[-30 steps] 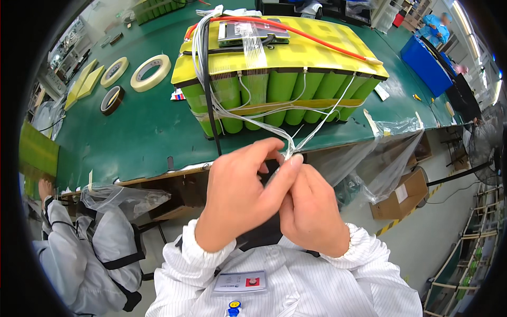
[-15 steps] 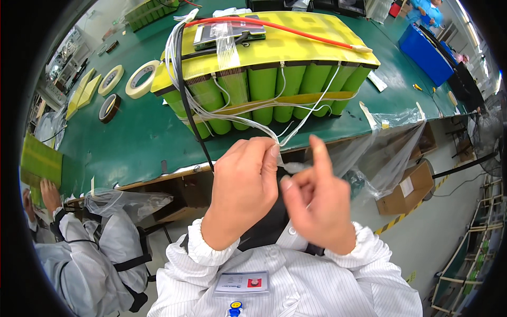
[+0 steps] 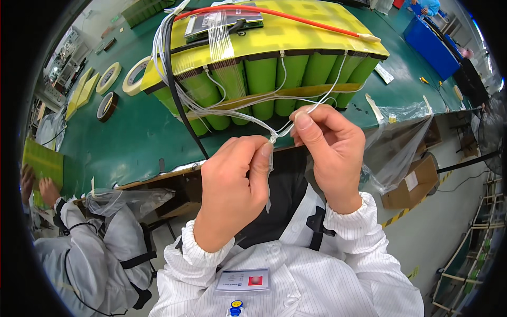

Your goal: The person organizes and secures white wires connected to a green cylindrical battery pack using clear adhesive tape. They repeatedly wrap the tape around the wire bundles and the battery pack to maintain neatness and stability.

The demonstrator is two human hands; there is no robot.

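In front of me on the green bench stands a battery pack point(image 3: 260, 84) of green cylindrical cells under a yellow sheet. Thin white wires point(image 3: 248, 117) run along its near side and come together at the front. My left hand point(image 3: 232, 182) pinches the gathered white wires, and a strip of clear tape point(image 3: 271, 177) hangs down from its fingertips. Just to the right, my right hand point(image 3: 334, 150) grips the white wires between thumb and forefinger. A red cable point(image 3: 296, 21) and a black cable point(image 3: 177, 100) lie over the pack.
Tape rolls point(image 3: 109, 78) and yellow strips point(image 3: 82, 95) lie left on the bench point(image 3: 132, 148). A blue case point(image 3: 430, 50) stands at the right. Clear plastic bags point(image 3: 404, 142) hang off the front edge. At the left a co-worker's hand point(image 3: 49, 191) holds a yellow-green panel point(image 3: 42, 164).
My right hand has moved up to the white wires and closed on them; before, it was apart with a finger raised. My left hand keeps its pinch, slightly lower and further left.
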